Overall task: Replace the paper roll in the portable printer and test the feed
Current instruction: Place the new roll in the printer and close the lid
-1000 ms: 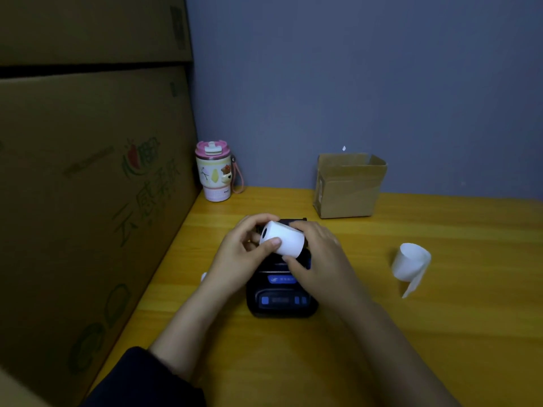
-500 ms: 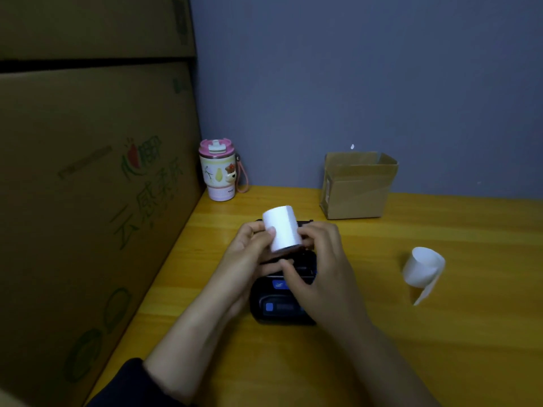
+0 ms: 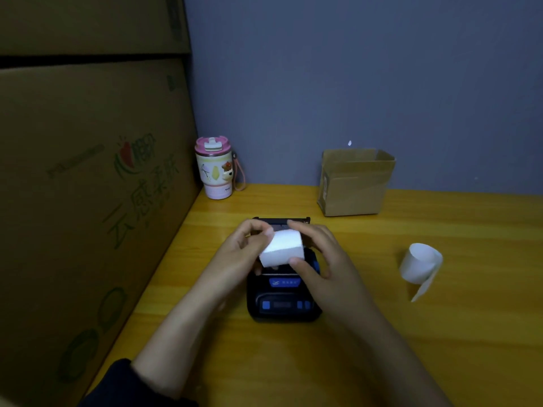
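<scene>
Paper roll (image 3: 282, 248) grasped by fingers of both left hand (image 3: 235, 257) and right hand (image 3: 326, 259), above open printer (image 3: 283, 301); spent roll (image 3: 421, 264) at 3 o'clock.

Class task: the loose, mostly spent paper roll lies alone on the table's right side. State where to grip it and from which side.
Grip the spent roll across its curved outer wall, coming from above. Its open end tilts up, a loose tail trails toward the near edge, and the table around it is clear.

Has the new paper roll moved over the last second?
Yes. The new paper roll, held by both hands, rose upright above the printer, then tilted back down toward its open bay.
</scene>
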